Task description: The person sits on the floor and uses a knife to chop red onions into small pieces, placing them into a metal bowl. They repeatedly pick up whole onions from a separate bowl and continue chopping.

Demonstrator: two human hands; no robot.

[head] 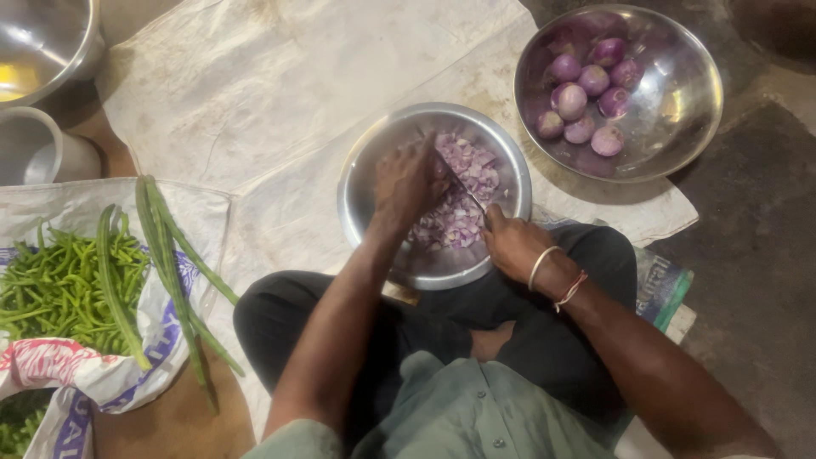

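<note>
Over the steel bowl (365,183) resting against the seated person's crossed legs, both hands were at work. The left hand (410,180) was curled down inside the bowl, fingers bunched as if pressing on something beneath them, though what it held was hidden under the hand. The right hand (512,242), with bangles and a red thread at the wrist, was closed around the handle of a knife (466,192), whose thin blade ran up and leftward toward the left hand's fingers. Chopped purple onion pieces (463,191) lay heaped in the bowl's right half, touching the blade. Up and to the right, a larger steel bowl (680,102) held several peeled whole onions (582,98), well apart from the hands. Both bowls sat on pale sacking (280,93) spread across the floor. On the left, long green drumstick pods (166,246) lay across a printed white sack (102,378) beside a pile of green chillies (51,289). Two more steel vessels (38,42) stood at the upper left corner
</note>
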